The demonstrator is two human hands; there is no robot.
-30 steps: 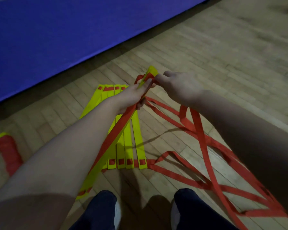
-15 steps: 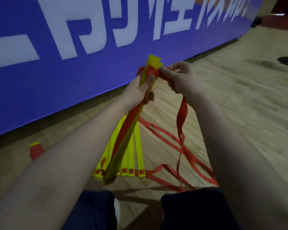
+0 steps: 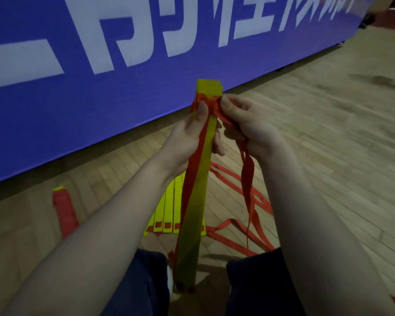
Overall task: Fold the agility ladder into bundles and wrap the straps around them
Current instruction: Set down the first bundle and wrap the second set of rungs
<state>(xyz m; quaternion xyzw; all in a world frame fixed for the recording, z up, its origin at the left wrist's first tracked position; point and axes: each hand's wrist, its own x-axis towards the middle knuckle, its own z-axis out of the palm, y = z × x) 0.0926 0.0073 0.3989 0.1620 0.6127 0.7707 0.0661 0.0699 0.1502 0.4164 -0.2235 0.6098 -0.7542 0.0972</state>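
Observation:
A stacked bundle of yellow ladder rungs (image 3: 195,201) stands nearly upright in front of me, its lower end over my lap. My left hand (image 3: 189,137) grips the bundle near its top, thumb pressed on the red strap there. My right hand (image 3: 249,126) pinches the red strap (image 3: 248,176) beside the bundle's top; the strap hangs down from it to the floor. More yellow rungs (image 3: 169,210) lie side by side on the floor behind the bundle, joined to loose red straps (image 3: 237,238).
A bundle wrapped in red strap (image 3: 65,210) lies on the wooden floor at the left. A blue banner (image 3: 100,99) with white letters stands close behind. My knees in dark trousers (image 3: 141,281) fill the bottom of the view.
Both hands have lifted the bundle from low over the floor to nearly upright and closer to me. The strap in my right hand has come up with it.

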